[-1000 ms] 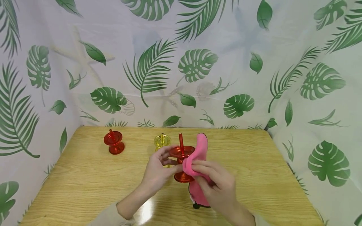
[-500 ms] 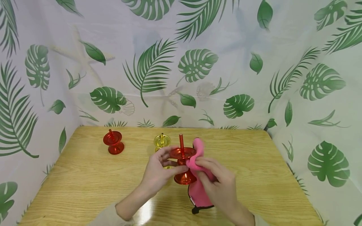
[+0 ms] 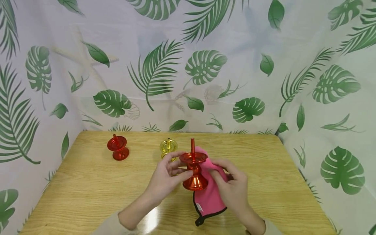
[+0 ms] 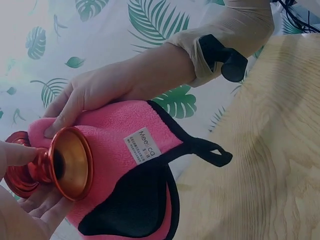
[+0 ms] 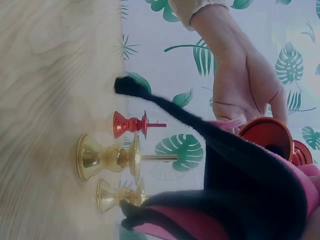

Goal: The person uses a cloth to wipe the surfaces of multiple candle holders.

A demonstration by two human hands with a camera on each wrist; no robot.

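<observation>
My left hand grips a shiny red candle holder by its narrow middle, upright above the table, its spike pointing up. My right hand holds a pink cloth with black edging behind the holder's right side. Its fingers are partly hidden by the cloth. In the left wrist view the cloth lies against the holder, showing a white label and a black loop at one corner. The holder's hollow base shows in the right wrist view, with the cloth's black underside in front.
A second red candle holder stands at the back left of the wooden table. One gold candle holder shows behind my left hand; the right wrist view shows another, taller gold one. A leaf-print curtain surrounds the table.
The red candle holder has shifted slightly right in my left hand. The cloth has moved from its near right side to behind it, and its lower part has spread out.
</observation>
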